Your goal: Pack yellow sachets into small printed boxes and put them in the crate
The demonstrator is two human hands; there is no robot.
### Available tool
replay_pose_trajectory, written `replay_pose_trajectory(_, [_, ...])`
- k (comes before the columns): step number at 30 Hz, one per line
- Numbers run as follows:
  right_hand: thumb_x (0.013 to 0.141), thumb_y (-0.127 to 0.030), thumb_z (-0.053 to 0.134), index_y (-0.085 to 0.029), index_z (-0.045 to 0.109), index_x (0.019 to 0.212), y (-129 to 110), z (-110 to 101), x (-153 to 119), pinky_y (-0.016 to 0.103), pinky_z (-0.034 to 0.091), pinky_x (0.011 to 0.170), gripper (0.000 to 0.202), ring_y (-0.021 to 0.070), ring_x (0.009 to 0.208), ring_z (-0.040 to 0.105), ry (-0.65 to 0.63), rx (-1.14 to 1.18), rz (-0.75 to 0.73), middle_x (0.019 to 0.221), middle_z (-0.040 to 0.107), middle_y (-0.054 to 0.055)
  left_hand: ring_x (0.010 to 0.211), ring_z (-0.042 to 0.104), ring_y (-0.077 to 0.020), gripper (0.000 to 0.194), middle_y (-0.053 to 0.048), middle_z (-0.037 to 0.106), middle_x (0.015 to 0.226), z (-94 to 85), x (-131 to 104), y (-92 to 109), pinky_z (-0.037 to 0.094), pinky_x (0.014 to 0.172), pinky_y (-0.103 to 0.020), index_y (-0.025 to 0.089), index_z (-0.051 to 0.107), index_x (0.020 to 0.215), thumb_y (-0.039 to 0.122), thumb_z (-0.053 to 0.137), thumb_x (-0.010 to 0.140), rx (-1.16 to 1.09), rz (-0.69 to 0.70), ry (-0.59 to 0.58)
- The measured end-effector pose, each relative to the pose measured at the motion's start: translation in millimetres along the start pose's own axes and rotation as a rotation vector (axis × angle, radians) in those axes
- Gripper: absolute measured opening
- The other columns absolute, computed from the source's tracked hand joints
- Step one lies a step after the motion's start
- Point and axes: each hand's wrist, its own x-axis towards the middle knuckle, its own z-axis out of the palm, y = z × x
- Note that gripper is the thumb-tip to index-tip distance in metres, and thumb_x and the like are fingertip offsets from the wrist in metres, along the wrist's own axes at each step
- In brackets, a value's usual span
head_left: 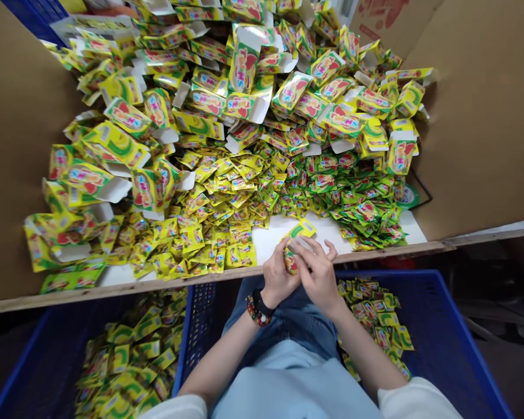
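- Small yellow-and-green box [297,237] sat between both hands, right at the near edge of the white table [271,240], close to the person's tummy, so it was easy to work on.
- Left hand [278,274] was curled around the bottom part of the box and held it steady. A black band and a bead bracelet [255,312] were on that wrist.
- Right hand [318,272] lay over the side of the box with its fingers bent across the open end, pressing on it. I could not tell if anything was inside the box.
- Just past the hands lay a big heap of little candy packets [262,192], near enough to grab without stretching.
- Farther away than the packets, many folded boxes with open flaps [244,87] were piled high, out of the way of the hands.
- Tall cardboard walls [475,116] stood on both sides of the pile, which likely kept it from sliding off.
- Under the left arm, a blue crate [39,361] held lots of packets.
- Under the right arm, a second blue crate [441,326] held a smaller bunch, low down where things could just be dropped in.
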Motion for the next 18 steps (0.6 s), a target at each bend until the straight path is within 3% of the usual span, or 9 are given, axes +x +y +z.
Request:
replay_pose_trajectory(3, [0.091, -0.029, 0.056, -0.028, 0.04, 0.147, 8, 6, 1, 0.044, 0.04, 0.108, 0.058, 0.0231, 0.13, 0.054, 0.107, 0.365, 0.256, 0.138, 0.062, 0.008, 0.096, 0.066, -0.0221, 0.067, -0.012, 0.06, 0.119, 2.2, -4, -7, 0.057, 0.075, -0.034, 0.022, 0.031, 0.138, 0.039, 0.064, 0.083, -0.025, 0.098, 0.048])
replay_pose_trajectory(6, [0.087, -0.036, 0.06, -0.026, 0.044, 0.146, 14, 11, 2, 0.039, 0.051, 0.101, 0.062, 0.0239, 0.126, 0.059, -0.108, 0.671, 0.444, 0.137, 0.062, 0.007, 0.105, 0.061, -0.023, 0.06, -0.012, 0.054, 0.124, 2.5, -5, -12, 0.056, 0.076, -0.034, 0.025, 0.031, 0.134, 0.036, 0.061, 0.084, -0.033, 0.238, 0.074])
replay_pose_trajectory(9, [0.089, -0.038, 0.059, -0.026, 0.062, 0.132, 14, 13, -1, 0.043, 0.046, 0.11, 0.045, 0.0253, 0.126, 0.059, -0.262, 0.704, 0.378, 0.132, 0.066, 0.005, 0.109, 0.058, -0.0253, 0.068, -0.016, 0.049, 0.126, 0.0, -3, -12, 0.055, 0.08, -0.038, 0.021, 0.024, 0.14, 0.037, 0.058, 0.084, -0.037, 0.223, 0.065])
replay_pose_trajectory(13, [0.087, -0.032, 0.065, -0.027, 0.068, 0.123, 10, 13, -5, 0.043, 0.045, 0.111, 0.037, 0.0265, 0.124, 0.061, -0.155, 0.528, 0.209, 0.128, 0.068, 0.004, 0.104, 0.06, -0.0256, 0.058, -0.017, 0.051, 0.121, -3.5, -2, -7, 0.055, 0.077, -0.036, 0.016, 0.031, 0.138, 0.032, 0.051, 0.086, 0.001, 0.112, -0.026])
replay_pose_trajectory(18, [0.09, -0.033, 0.059, -0.025, 0.07, 0.121, 8, 14, 1, 0.042, 0.05, 0.106, 0.033, 0.0258, 0.117, 0.066, -0.133, 0.522, 0.311, 0.125, 0.068, 0.003, 0.098, 0.06, -0.025, 0.054, -0.015, 0.053, 0.116, -2.9, -1, -4, 0.055, 0.072, -0.034, 0.015, 0.038, 0.132, 0.031, 0.055, 0.083, 0.031, 0.054, -0.016])
